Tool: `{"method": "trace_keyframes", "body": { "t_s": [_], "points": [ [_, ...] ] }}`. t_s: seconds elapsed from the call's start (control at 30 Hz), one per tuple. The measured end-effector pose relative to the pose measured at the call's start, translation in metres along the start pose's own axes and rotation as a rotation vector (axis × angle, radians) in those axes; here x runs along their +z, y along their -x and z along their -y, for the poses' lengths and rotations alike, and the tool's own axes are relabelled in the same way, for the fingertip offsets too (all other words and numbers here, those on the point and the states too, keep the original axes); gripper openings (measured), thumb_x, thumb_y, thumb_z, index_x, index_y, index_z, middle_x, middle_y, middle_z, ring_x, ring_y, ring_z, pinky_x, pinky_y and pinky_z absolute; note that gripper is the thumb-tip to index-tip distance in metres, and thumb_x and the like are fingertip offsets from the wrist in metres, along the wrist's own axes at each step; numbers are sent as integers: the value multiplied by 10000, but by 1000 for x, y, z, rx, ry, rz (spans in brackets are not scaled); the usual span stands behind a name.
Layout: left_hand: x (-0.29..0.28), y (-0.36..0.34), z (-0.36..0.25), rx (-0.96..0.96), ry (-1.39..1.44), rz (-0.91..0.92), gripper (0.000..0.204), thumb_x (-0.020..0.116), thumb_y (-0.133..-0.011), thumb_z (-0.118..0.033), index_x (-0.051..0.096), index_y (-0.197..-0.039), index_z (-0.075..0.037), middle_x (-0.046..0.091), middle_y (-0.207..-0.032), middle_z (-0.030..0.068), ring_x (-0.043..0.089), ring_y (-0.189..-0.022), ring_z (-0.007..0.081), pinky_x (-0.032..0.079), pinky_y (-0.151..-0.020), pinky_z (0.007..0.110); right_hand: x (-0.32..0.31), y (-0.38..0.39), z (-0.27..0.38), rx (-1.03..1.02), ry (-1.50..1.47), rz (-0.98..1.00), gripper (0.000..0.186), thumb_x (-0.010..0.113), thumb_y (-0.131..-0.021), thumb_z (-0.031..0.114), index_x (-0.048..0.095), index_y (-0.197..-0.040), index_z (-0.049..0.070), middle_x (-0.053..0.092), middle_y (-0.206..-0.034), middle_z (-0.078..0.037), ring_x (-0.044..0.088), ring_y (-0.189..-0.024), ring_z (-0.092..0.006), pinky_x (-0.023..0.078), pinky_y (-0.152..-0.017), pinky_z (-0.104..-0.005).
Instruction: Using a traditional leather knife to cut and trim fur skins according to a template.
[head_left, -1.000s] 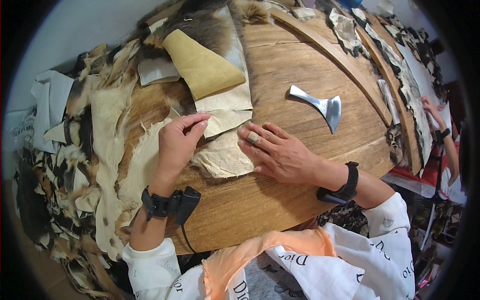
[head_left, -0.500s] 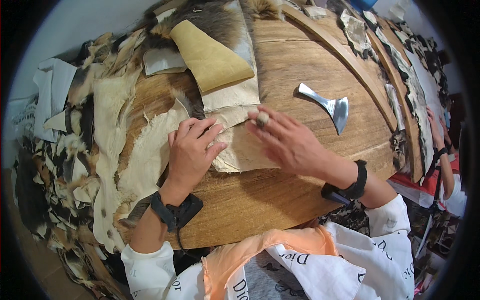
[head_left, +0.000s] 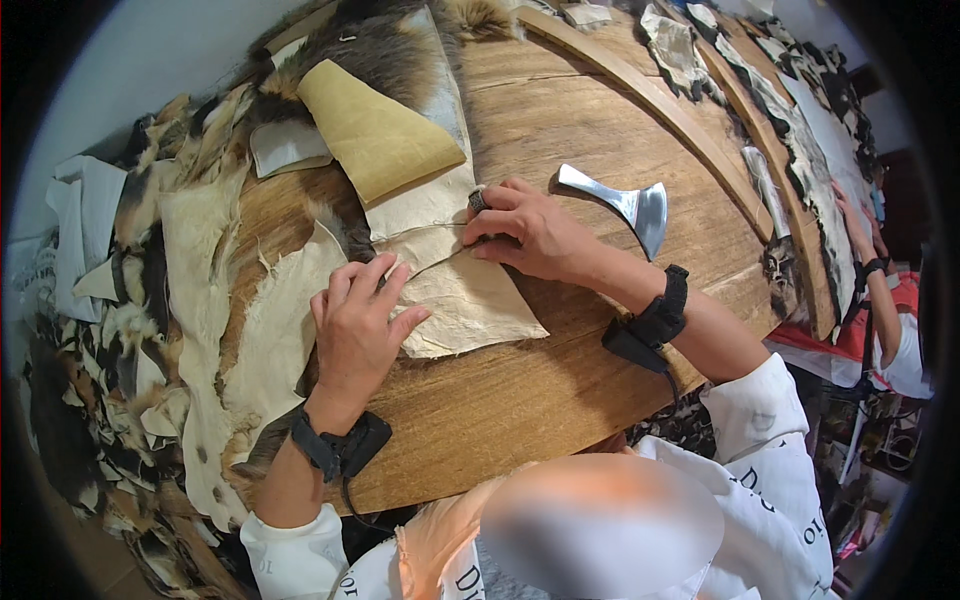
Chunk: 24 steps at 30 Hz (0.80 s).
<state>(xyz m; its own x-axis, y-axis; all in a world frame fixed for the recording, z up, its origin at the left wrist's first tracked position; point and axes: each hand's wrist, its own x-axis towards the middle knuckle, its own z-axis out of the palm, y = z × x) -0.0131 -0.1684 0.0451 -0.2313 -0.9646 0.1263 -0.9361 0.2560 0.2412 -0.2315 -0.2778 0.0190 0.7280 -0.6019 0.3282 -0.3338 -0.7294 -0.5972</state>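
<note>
A cream hide piece, fleshy side up, lies on the wooden table in front of me. A dark seam line runs across it, where it meets the narrower pale fur strip beyond. My left hand rests on the left edge of the hide, fingers bent and apart, thumb lying on the surface. With fingertips pressed together, my right hand pinches the hide's right edge by the seam; a ring shows on one finger. What lies under the fingertips is hidden. A tan paper pattern covers part of the strip.
Right of my hand lies a shiny flared metal blade. Long wooden slats cross the table's right side. Pale hides and fur scraps heap at left. Another person's arm reaches in at far right.
My right hand has moved from flat above the hide to a pinch at its right edge by the seam. The left hand stays on the left edge. The whole view has shifted slightly.
</note>
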Motion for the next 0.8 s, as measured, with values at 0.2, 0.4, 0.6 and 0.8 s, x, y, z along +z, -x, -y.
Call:
{"method": "trace_keyframes", "body": {
  "t_s": [0.2, 0.4, 0.6, 0.8],
  "points": [
    [3, 9, 2, 66, -81, -57, 414, 665, -736, -264, 605, -1110, -97, 534, -1221, 15, 475, -1064, 223, 369, -815, 348, 2, 5, -5, -20, -31, -71, 111, 683, -710, 142, 612, -793, 118, 551, -817, -16, 498, -814, -227, 396, -745, -325],
    [3, 15, 15, -9, 103, -102, 275, 652, -758, -194, 661, -1012, -87, 616, -1102, 6, 505, -1018, 209, 378, -805, 332, 13, 2, -4, 46, -33, -100, 96, 680, -700, 127, 602, -755, 111, 548, -790, -25, 498, -810, -236, 406, -724, -333],
    [9, 6, 11, 45, 163, -89, 263, 638, -758, -141, 657, -1005, -52, 623, -1083, 39, 518, -992, 243, 395, -878, 363, 4, 12, -12, 13, 3, -71, 139, 690, -676, 112, 599, -779, 90, 565, -821, -63, 523, -826, -260, 414, -733, -357],
    [-17, 9, 40, -20, 263, -120, 253, 490, -829, -18, 604, -1052, 22, 586, -1115, 160, 504, -1059, 321, 364, -936, 389, -35, 36, 0, 160, -207, -303, 188, 651, -738, 82, 582, -909, 46, 580, -850, -95, 573, -815, -256, 469, -702, -337]
  ]
}}
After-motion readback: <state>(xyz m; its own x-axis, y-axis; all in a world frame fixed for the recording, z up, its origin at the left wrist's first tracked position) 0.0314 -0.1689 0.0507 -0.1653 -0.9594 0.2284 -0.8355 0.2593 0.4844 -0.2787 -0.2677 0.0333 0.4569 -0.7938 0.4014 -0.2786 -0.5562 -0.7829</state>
